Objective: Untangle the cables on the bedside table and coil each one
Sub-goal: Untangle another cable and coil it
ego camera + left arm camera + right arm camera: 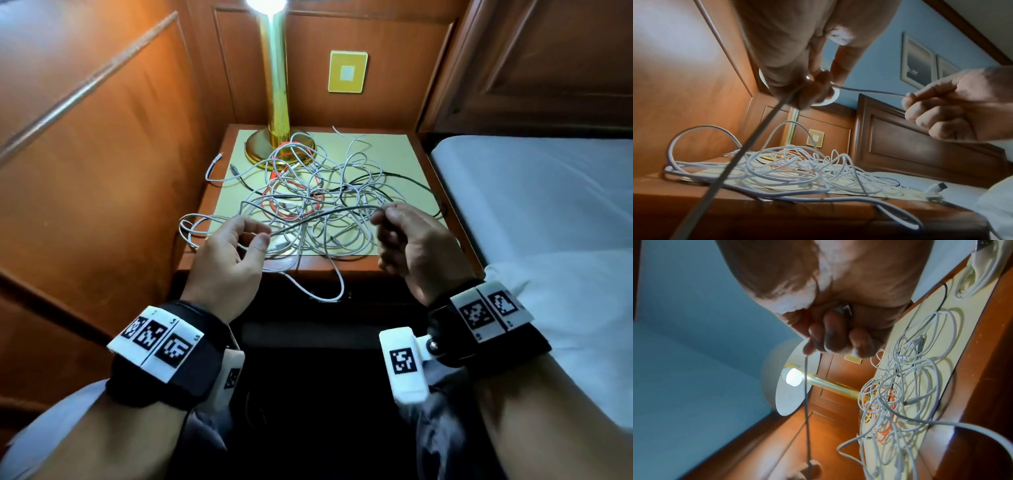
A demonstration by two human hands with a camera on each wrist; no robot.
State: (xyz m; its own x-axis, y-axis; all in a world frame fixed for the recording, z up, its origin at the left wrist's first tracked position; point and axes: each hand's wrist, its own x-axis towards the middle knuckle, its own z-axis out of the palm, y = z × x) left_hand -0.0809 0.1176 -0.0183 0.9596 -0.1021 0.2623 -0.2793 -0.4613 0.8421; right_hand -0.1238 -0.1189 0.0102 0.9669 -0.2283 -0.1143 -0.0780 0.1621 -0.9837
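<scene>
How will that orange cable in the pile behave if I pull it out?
The orange cable is probably floppy: it lies in loose curves. It will likely snag and drag the white cables looped over it. Some of it lies at the lamp base, so pulling may catch there.

The desk [442, 192] is a small wooden bedside piece with a pale yellow mat [394, 150] covering most of its top. A brass lamp [275, 102] stands on the mat at the back. A tangle of white cables [329, 192] is spread over the mat, with an orange cable [294, 212] and a dark cable [404, 178] woven through it. Some white loops hang over the front and left edges.
</scene>
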